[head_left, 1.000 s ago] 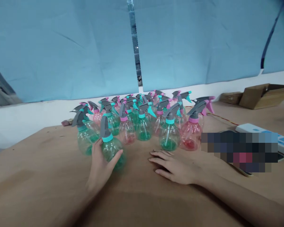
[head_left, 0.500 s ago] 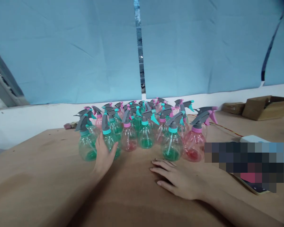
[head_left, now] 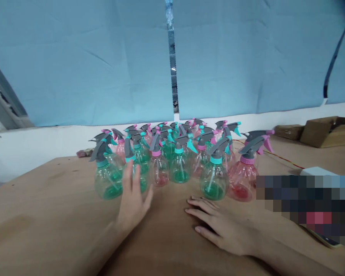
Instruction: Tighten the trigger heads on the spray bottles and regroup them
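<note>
My left hand [head_left: 135, 195] is open, fingers up and thumb apart, just in front of a green spray bottle [head_left: 130, 158] with a teal collar. Its fingers partly cover that bottle; whether they touch it I cannot tell. Left of the hand stands another green spray bottle [head_left: 107, 182]. Flat on the table, fingers spread, lies my right hand [head_left: 218, 224], holding nothing. A green spray bottle [head_left: 214, 180] and a red spray bottle [head_left: 243, 178] with a pink collar stand just beyond it. Between the hands, farther back, are a pink spray bottle [head_left: 160, 170] and a green one.
More spray bottles with grey heads crowd behind the front ones on the wooden table [head_left: 46, 199]. At the right are a cardboard box [head_left: 319, 132], a thin cable [head_left: 287, 161], a white box [head_left: 316, 171] and a pixelated area over a phone-like device. Blue sheeting [head_left: 103, 69] covers the wall.
My left hand has drawn back from the teal-collared spray bottle, toward me and slightly right. The right hand stays on the table; the whole view has shifted a little.
</note>
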A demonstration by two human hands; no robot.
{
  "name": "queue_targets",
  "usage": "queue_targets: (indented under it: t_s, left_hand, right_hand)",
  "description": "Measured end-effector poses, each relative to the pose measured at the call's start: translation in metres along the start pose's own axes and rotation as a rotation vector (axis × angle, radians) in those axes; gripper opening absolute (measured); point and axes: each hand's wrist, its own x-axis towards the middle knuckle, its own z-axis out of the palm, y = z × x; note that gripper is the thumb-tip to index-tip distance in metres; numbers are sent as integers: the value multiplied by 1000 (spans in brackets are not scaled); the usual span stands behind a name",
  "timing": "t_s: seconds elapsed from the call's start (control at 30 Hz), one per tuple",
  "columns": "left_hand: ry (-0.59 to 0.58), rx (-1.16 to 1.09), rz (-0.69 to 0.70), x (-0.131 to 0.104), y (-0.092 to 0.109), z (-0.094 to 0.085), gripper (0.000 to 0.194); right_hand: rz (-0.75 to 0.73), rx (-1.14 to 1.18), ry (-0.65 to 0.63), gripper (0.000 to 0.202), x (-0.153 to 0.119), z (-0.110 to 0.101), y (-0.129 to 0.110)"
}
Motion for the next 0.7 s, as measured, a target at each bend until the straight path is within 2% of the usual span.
queue_targets:
  t_s: [0.07,0.13,0.2,0.27,0.5,0.7]
  left_hand:
    - [-221,-48,99,-9,27,-5,70]
    - [-535,-140,195,-18,48,-5,66]
    - [-795,-217,253,-25,60,-3,62]
    - [-928,-250,246,-28,63,-1,60]
    - [-992,-207,172,-25,61,-4,62]
    - [-989,-199,158,-27,64,-5,60]
  right_hand:
    - [18,11,0,50,-1,1,0]
    - [32,17,0,59,-1,3,1]
    - [31,12,0,65,-2,4,2]
    - [26,1,4,66,-2,5,3]
    - [17,-47,-25,69,-2,4,1]
    - [21,-124,-64,76,-2,4,-1]
